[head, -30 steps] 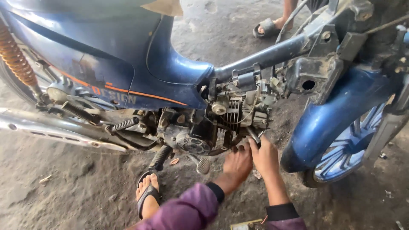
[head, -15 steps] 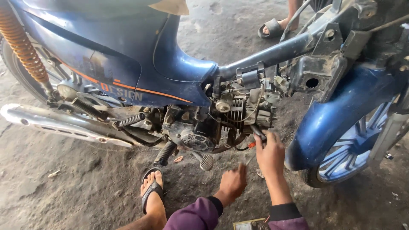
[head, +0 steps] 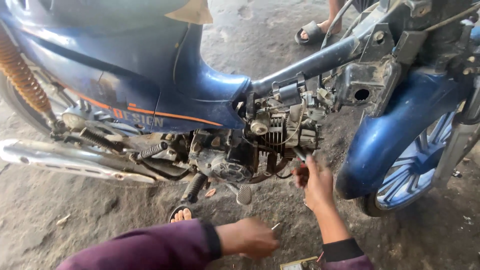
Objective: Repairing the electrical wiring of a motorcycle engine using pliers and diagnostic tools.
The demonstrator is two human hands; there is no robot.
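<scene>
From the head camera, looking down, a blue motorcycle point(head: 165, 85) stands side-on across a grey dirt floor point(head: 60, 215), its body panels partly stripped so that the engine point(head: 260, 140) sits bare beneath the frame tube point(head: 310, 65).

The right hand point(head: 316, 186) is raised to the front lower edge of the engine, just under the finned cylinder. Its fingers point(head: 303, 175) are curled narrowly around a small dark tool point(head: 300, 156) that points up into the engine; the picture is blurred there, so it may be a screwdriver or a slim wrench, and I cannot tell which.

The left hand point(head: 250, 237) hangs low, well apart from the engine and close to the bottom of the frame. Its fingers are closed into a loose fist, and a thin pale sliver point(head: 275, 226) sticks out from it; what this is cannot be made out. A purple sleeve point(head: 150, 247) covers the forearm.

Left of the engine run the chrome exhaust pipe point(head: 65, 162) and an orange rear spring point(head: 22, 77). A foot peg point(head: 194, 186) and a pedal point(head: 243, 194) hang below the engine. The person's toes in a sandal point(head: 180, 214) show under the peg. To the right is the blue front fender point(head: 400, 130) over a spoked wheel point(head: 407, 175). At the top, another person's sandalled foot point(head: 314, 31) stands beyond the motorcycle.
</scene>
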